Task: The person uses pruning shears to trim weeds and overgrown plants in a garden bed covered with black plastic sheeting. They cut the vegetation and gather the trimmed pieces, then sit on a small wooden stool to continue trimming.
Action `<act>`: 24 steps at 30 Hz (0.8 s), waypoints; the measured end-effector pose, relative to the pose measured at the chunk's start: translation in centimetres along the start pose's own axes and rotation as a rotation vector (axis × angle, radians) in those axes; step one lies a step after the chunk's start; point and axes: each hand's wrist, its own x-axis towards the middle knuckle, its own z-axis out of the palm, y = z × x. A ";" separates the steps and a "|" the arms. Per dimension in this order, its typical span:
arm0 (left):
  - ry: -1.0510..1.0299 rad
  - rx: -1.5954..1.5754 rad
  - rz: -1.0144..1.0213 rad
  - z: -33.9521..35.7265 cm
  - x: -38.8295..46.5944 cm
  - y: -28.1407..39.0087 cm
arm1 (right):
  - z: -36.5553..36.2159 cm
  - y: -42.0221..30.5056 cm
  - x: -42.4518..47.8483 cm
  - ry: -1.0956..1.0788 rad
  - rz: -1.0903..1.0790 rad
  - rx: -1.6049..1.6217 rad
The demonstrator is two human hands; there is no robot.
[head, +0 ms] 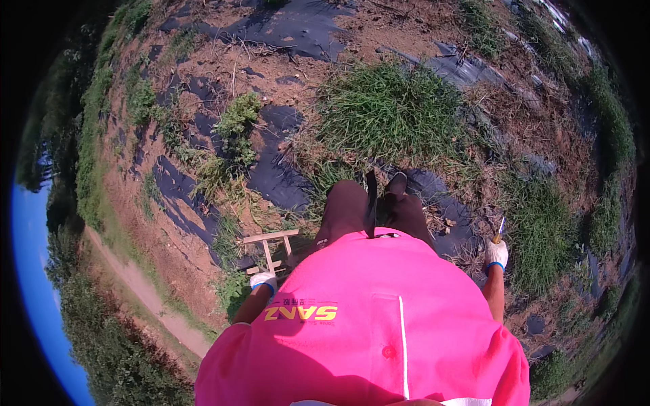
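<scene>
My left hand, in a white work glove with a blue cuff, grips a small wooden stool-like frame beside my left leg. Part of that frame is hidden behind my hand and pink shirt. Out to the right, my right hand, gloved the same way, is closed around the wooden handle of a small bladed tool. Its bright metal blade points away from me, close to a patch of long grass. Between the hands are my dark trousers and one visible shoe.
A dense grass clump grows ahead of my feet. Torn black plastic mulch film covers parts of the reddish soil. Leafy weeds stand at the front left. A dirt path runs along the left, with trees beyond.
</scene>
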 end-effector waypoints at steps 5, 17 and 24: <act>0.033 0.014 0.058 -9.1 0.9 2.1 | -4.9 -7.4 6.4 0.001 -0.061 0.209; 0.107 -0.004 0.114 -29.8 11.6 -1.9 | -1.4 -24.9 9.6 0.054 0.058 0.474; 0.139 0.038 0.174 -50.0 19.5 -7.4 | -1.4 -40.3 6.9 0.071 0.137 0.155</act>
